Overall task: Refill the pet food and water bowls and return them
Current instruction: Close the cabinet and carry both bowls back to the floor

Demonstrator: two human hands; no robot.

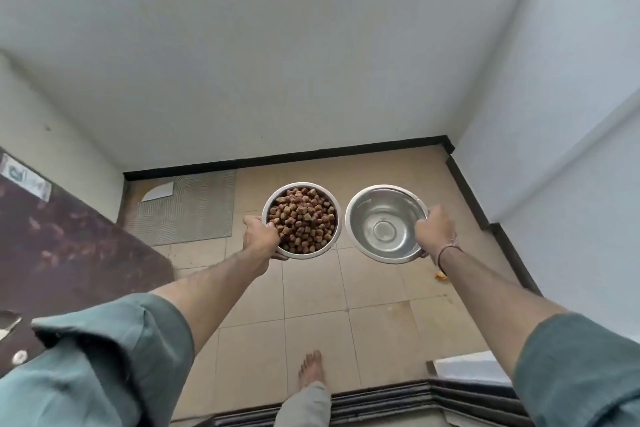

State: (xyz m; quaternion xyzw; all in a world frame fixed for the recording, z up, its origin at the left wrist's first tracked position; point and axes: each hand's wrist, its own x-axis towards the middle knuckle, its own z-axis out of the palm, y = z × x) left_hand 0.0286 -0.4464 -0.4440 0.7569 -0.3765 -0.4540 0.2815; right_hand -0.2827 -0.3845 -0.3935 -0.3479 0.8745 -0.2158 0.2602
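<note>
Two steel bowls aloft — left hand (260,236) gripping kibble bowl (302,220), right hand (437,229) water bowl (386,224).

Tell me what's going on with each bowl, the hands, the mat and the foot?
Food bowl: full of brown kibble, held up level.
Water bowl: held up, looks like clear water inside, hard to be sure.
Left hand: grip closed on the food bowl's rim.
Right hand: grip closed on the water bowl's rim.
Mat: lying flat on the floor by the wall.
Foot: bare, on the tiles.
</note>
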